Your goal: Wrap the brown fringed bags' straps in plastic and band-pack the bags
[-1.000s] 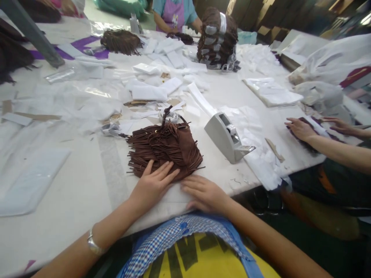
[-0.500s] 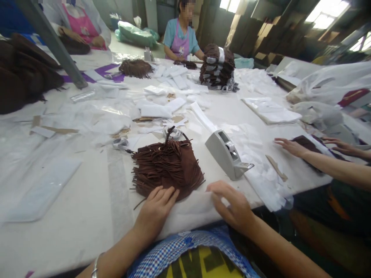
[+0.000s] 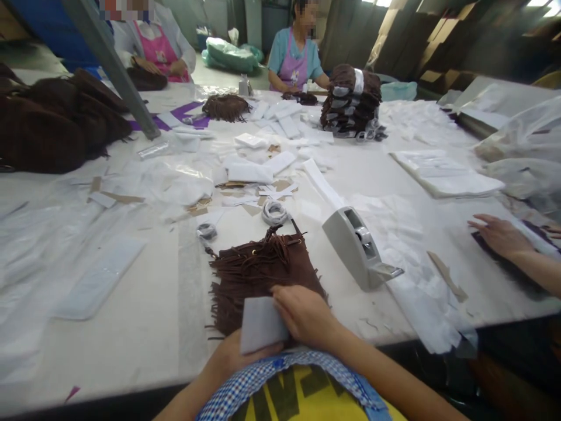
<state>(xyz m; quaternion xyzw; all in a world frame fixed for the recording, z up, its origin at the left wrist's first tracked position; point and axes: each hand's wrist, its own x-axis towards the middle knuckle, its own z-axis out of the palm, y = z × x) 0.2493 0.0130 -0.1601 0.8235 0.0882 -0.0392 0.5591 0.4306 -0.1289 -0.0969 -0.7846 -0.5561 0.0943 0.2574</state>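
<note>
A brown fringed bag (image 3: 263,275) lies on the table in front of me, its gathered top and handle pointing away. At its near end a folded white sheet (image 3: 263,324) is held tilted up over the lower fringe. My left hand (image 3: 239,354) grips this sheet from below, with its fingers partly hidden behind it. My right hand (image 3: 307,316) is closed at the sheet's right edge, its fingertips pressed together over the bag. Wrapped grey rings (image 3: 274,213) lie by the bag's handle. A grey tape dispenser (image 3: 359,248) stands to the right.
Loose white papers (image 3: 249,172) and plastic film cover the table's middle and left. A stack of brown fringed bundles (image 3: 353,99) stands at the back. On the right a co-worker's hand (image 3: 504,237) rests on dark material. Two people work across the table, beside a slanting metal post (image 3: 118,70).
The white sheet has been lifted from flat and folded against the bag's near end. My right hand has moved left onto it, and my left hand has gone below it. The view shifted.
</note>
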